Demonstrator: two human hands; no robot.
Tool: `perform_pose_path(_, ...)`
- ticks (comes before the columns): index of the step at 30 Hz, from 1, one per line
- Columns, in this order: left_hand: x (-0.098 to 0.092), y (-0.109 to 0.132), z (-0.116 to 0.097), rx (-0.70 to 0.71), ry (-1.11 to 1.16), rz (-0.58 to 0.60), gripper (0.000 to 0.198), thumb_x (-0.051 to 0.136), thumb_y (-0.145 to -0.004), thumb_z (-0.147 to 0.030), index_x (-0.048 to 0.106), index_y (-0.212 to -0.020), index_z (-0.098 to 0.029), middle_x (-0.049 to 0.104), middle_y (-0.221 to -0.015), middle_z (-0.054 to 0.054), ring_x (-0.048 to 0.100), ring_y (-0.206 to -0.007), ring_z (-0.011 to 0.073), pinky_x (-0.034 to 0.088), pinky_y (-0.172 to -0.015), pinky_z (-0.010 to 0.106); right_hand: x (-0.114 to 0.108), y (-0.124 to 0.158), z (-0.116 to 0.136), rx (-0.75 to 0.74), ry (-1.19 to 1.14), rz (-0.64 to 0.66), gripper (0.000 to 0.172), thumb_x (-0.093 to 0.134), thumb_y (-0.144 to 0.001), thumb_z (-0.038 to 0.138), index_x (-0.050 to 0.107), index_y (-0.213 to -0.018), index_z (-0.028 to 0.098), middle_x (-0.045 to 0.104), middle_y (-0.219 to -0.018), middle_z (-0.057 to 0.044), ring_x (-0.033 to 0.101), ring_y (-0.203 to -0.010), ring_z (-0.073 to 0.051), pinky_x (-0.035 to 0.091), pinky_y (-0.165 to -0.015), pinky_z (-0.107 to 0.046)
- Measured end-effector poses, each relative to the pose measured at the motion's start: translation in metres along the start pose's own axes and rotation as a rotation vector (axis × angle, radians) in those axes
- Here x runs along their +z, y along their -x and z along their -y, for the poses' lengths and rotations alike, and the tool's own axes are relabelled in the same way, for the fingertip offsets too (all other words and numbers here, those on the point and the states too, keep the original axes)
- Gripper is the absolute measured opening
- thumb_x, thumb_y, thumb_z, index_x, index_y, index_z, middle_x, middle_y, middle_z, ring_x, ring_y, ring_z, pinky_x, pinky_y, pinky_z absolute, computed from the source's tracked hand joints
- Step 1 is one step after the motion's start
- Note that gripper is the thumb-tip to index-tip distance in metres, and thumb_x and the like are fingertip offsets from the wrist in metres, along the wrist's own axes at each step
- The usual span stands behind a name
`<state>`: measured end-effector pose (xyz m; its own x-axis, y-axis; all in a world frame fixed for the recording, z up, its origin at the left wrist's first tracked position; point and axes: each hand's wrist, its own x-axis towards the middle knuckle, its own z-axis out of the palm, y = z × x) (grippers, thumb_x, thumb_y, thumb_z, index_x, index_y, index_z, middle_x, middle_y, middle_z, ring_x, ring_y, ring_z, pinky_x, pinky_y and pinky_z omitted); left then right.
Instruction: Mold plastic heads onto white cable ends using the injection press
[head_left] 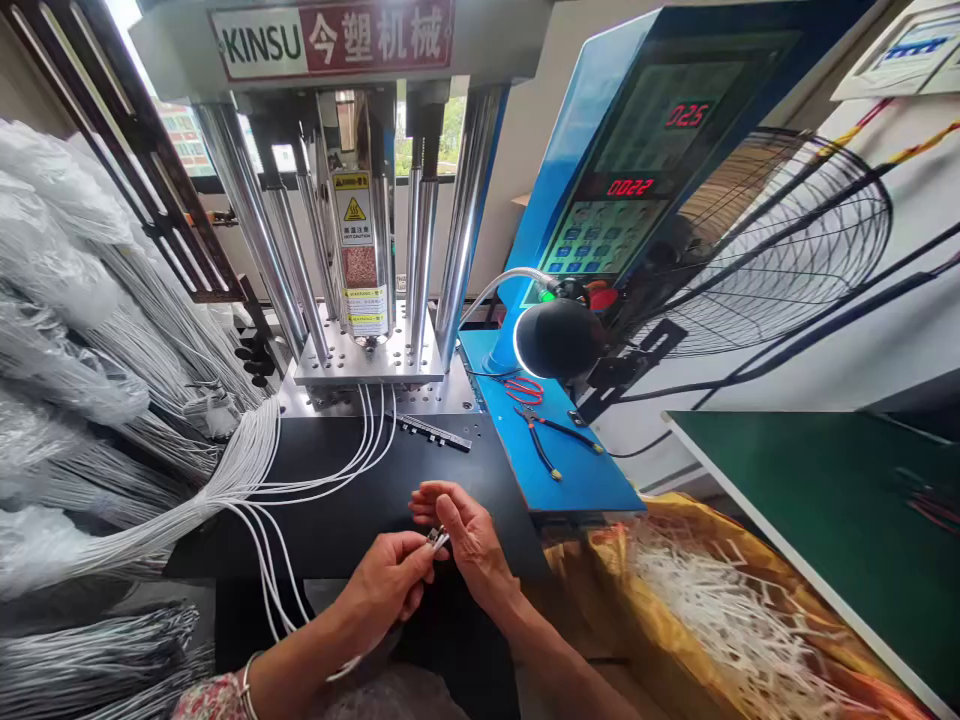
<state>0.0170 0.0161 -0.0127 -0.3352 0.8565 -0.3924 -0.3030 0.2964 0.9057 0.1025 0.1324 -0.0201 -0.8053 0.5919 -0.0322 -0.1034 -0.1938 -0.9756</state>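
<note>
My left hand (394, 575) is closed in a pinch on the ends of several white cables, whose small metal connectors (436, 538) show past the fingertips. My right hand (469, 540) is held just to the right of these ends, fingers stretched out and thumb raised; whether it touches them is hard to see. Loose white cables (266, 560) drop from a thick cable bundle (247, 455) and pass behind my left forearm. Other white cables (371, 430) curve up into the press (367, 365). A narrow metal bar with small blocks (431, 432) lies on the black table (322, 540).
Pliers (547, 435) and red-handled cutters (523, 388) lie on the blue machine base (585, 480). Above it are a round lamp (559, 338) and a blue control panel (615, 210). An orange bag (600, 570) of white scraps stands right. Plastic-wrapped cable bundles (67, 330) fill the left.
</note>
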Motion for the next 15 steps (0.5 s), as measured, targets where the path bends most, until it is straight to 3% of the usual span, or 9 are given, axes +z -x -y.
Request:
perform_pose_path(5,0.012,0.0,0.001,0.037,-0.006,-0.06,0.035,0.052,-0.087,-0.048,0.056,-0.072,-0.016,0.048,-0.056,-0.003,0.039,-0.04,0.0074,0.029,-0.036,0.019,0.007,0.005,-0.002,0.108,0.325,0.219,0.051,0.04,-0.094,0.062,0.069,-0.101,0.021,0.073,-0.089,-0.007,0.067,-0.061,-0.019,0.055,-0.056,-0.03)
perform_pose_path(8,0.011,0.001,0.003,0.107,-0.113,-0.122,0.034,0.049,-0.088,-0.044,0.054,-0.067,-0.018,0.047,-0.051,-0.003,0.041,-0.04,0.0092,0.03,-0.037,0.021,0.011,0.009,-0.006,0.002,0.499,0.194,0.05,0.039,-0.094,0.06,0.069,-0.105,0.022,0.073,-0.103,-0.008,0.071,-0.082,-0.024,0.059,-0.073,-0.033)
perform_pose_path(11,0.006,0.006,0.003,0.151,-0.196,-0.181,0.03,0.048,-0.087,-0.039,0.056,-0.067,-0.018,0.05,-0.052,-0.002,0.045,-0.041,0.0104,0.034,-0.04,0.023,-0.003,-0.005,-0.013,-0.109,0.628,0.228,0.047,0.036,-0.096,0.056,0.067,-0.111,0.024,0.072,-0.111,-0.008,0.068,-0.102,-0.026,0.057,-0.087,-0.035)
perform_pose_path(13,0.003,0.01,0.001,0.112,-0.157,-0.176,0.024,0.051,-0.083,-0.037,0.058,-0.07,-0.018,0.054,-0.056,-0.002,0.047,-0.04,0.0105,0.036,-0.039,0.022,-0.024,-0.027,-0.018,-0.253,0.789,0.142,0.044,0.037,-0.095,0.052,0.063,-0.118,0.024,0.07,-0.116,-0.01,0.067,-0.104,-0.029,0.057,-0.087,-0.04)
perform_pose_path(15,-0.001,0.014,0.0,0.071,-0.094,-0.184,0.022,0.055,-0.079,-0.037,0.056,-0.068,-0.018,0.055,-0.057,-0.001,0.05,-0.041,0.0106,0.039,-0.039,0.021,-0.051,-0.057,-0.022,-0.475,1.072,-0.061,0.045,0.042,-0.091,0.044,0.059,-0.123,0.018,0.064,-0.123,-0.018,0.061,-0.111,-0.037,0.052,-0.09,-0.05)
